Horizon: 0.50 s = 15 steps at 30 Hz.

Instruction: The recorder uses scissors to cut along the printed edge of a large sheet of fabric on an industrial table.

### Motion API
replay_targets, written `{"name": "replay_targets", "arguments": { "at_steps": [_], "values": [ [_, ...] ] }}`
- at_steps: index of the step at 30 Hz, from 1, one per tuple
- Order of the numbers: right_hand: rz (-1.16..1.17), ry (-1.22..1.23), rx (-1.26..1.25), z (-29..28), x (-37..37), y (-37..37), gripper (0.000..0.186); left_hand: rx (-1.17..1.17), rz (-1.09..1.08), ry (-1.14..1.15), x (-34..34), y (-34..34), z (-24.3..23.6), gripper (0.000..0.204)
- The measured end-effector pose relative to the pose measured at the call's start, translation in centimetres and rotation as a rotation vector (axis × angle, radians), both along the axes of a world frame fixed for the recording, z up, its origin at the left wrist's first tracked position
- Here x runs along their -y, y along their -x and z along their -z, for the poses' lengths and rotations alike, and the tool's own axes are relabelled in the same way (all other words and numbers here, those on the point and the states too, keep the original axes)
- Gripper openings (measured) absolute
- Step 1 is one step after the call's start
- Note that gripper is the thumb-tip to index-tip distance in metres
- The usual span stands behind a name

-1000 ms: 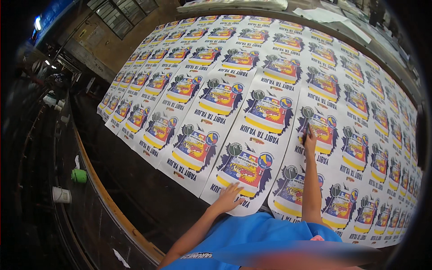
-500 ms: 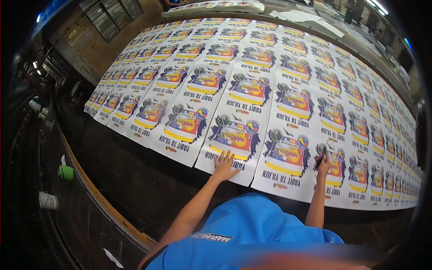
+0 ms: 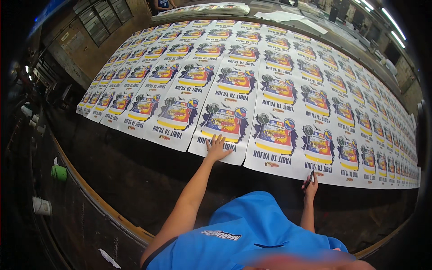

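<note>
A wide white printed sheet (image 3: pixel 270 167) is spread in front of me, covered in rows of repeated colourful designs that appear upside down from my side. Its near part is split into strips by slits. My left hand (image 3: pixel 217 150) lies flat with spread fingers on one strip, close to its near edge. Further right, my right hand (image 3: pixel 310 188) grips a pair of scissors (image 3: pixel 309 179) with dark handles. Their slim blades point away from me, over the sheet's near edge. Whether the blades touch the sheet, I cannot tell.
Beyond the sheet lies a stack of printed sheets (image 3: pixel 202 10), with a person (image 3: pixel 163 4) behind it. Loose white sheets (image 3: pixel 297 20) rest at the far side. On the left, a green container (image 3: pixel 59 173) and a white bucket (image 3: pixel 42 206) stand beyond a long curved rail (image 3: pixel 96 198).
My right hand has drawn the scissors back toward me, from over a printed design to the sheet's near edge. My left hand stays flat on the same strip. The view has shifted slightly.
</note>
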State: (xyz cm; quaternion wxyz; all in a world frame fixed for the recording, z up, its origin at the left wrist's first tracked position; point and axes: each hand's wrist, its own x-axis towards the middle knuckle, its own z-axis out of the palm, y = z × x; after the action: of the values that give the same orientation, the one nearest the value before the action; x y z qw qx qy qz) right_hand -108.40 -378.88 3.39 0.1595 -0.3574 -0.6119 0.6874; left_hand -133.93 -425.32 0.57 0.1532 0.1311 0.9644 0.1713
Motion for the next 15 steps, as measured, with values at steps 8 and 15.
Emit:
{"name": "replay_targets", "arguments": {
  "at_steps": [8, 15],
  "values": [
    [-0.142, -0.070, -0.131, 0.5, 0.5, 1.5, 0.055, -0.066, -0.007, -0.038, -0.4, -0.2, 0.2, 0.096],
    [-0.435, -0.046, 0.012, -0.5, 4.7, -5.0, 0.063, -0.111, -0.041, -0.045, 0.5, -0.6, 0.8, 0.094]
  ]
}}
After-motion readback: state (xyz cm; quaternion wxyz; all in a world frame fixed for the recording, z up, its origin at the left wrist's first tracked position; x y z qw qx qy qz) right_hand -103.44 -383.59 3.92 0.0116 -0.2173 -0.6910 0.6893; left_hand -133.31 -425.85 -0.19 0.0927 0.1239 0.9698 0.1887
